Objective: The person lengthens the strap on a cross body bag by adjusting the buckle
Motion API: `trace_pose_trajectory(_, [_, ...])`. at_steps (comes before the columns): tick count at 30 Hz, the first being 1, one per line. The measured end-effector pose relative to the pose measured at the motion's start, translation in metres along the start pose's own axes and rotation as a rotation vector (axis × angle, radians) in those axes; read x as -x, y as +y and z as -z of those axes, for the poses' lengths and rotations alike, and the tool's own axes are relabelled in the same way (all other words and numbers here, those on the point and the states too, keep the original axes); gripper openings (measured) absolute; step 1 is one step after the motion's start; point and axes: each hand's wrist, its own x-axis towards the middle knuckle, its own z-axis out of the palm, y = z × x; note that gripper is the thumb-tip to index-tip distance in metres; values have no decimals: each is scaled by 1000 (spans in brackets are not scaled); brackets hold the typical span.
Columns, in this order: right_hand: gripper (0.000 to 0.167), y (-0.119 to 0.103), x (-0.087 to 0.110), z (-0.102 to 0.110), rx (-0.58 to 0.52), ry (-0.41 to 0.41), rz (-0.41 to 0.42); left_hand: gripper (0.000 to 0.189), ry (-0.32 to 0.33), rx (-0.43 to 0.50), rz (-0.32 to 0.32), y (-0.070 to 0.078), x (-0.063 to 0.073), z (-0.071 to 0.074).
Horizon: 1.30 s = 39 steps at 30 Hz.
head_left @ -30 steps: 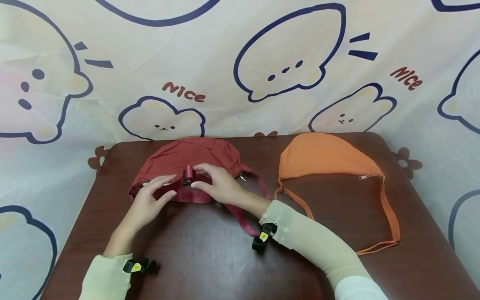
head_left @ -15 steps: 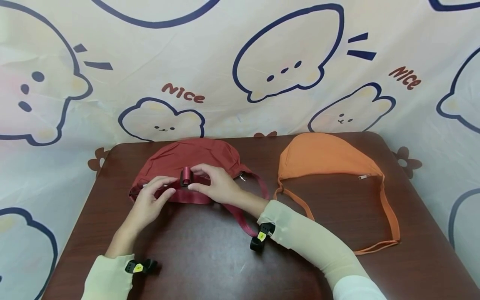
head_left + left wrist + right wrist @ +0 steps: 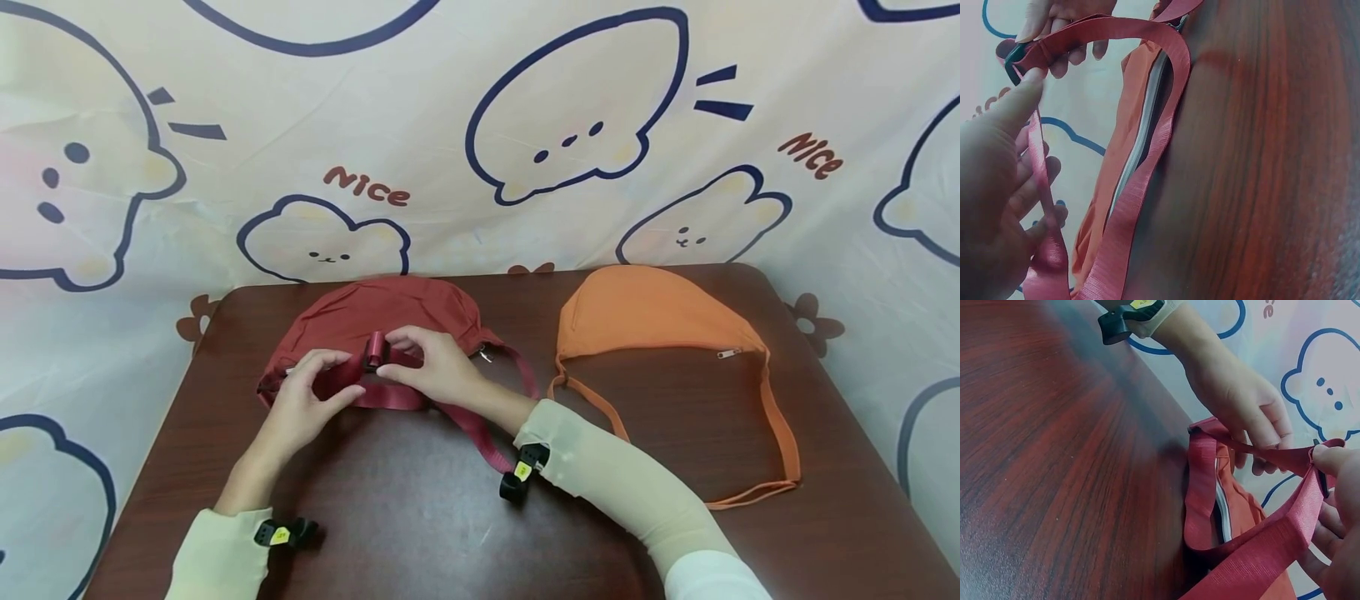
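A red fabric bag [image 3: 382, 304] lies at the back left of the table, its strap [image 3: 1147, 156] raised in a loop in front of it. On the strap sits a black slider buckle [image 3: 1321, 470], with a short fold of webbing standing up from it in the head view. My right hand [image 3: 442, 367] pinches the strap at this buckle between thumb and fingers. Left of the buckle, my left hand [image 3: 303, 404] holds the strap, which runs between its thumb and fingers in the left wrist view. Behind the strap shows the bag's zipper [image 3: 1141, 131].
An orange bag [image 3: 645, 312] lies at the back right, its strap [image 3: 783, 433] looped toward the front. Both bags rest on a dark brown wooden table [image 3: 420, 508]. A printed cloth [image 3: 480, 108] hangs behind and at the sides.
My left hand has shifted slightly right, and its thumb has moved right and down along the strap. The buckle has moved a little left and tilted, with my right hand still at it.
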Motion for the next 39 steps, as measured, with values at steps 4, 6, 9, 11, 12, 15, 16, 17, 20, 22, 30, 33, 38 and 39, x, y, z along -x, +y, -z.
trace_pose_trajectory(4, [44, 0, 0, -1, -1, -1, 2, 50, -4, -22, 21, 1, 0, 0])
trace_pose_trajectory(6, [44, 0, 1, -1, -5, -4, 1, 49, 0, -30, 25, 2, 0, 0])
trace_pose_trajectory(9, [44, -1, 1, -1, -9, -11, -3, 47, 7, -34, 27, 3, -1, 0])
trace_pose_trajectory(11, [44, -1, 1, -1, -8, -19, -7, 47, 9, -32, 23, 4, -2, 0])
trace_pose_trajectory(12, [44, -1, 1, -2, -4, -24, -9, 46, 10, -32, 19, 4, -2, -1])
trace_pose_trajectory(15, [45, 0, 1, -4, 9, -39, -11, 45, 20, -28, 5, 5, -3, -1])
trace_pose_trajectory(16, [45, 1, 1, -5, 13, -45, -10, 44, 25, -27, 0, 6, -3, -1])
trace_pose_trajectory(17, [45, 2, 0, -6, 17, -50, -9, 44, 30, -27, -4, 6, -3, -1])
trace_pose_trajectory(20, [45, 5, -1, -10, 18, -69, 5, 44, 38, -24, -19, 8, -4, -1])
trace_pose_trajectory(22, [45, 6, -1, -13, 9, -84, 14, 45, 37, -20, -29, 8, -4, -1])
trace_pose_trajectory(30, [43, 8, -1, -17, 2, -99, 20, 60, -5, -49, -27, 3, -1, 2])
trace_pose_trajectory(33, [43, 8, -1, -16, -5, -92, 19, 66, -25, -67, -35, -1, 1, 7])
trace_pose_trajectory(38, [45, 8, -2, -16, 3, -78, 9, 60, 11, -124, -56, -10, 6, 13])
trace_pose_trajectory(39, [45, 8, -3, -16, 7, -75, 4, 58, 22, -135, -56, -11, 6, 14])
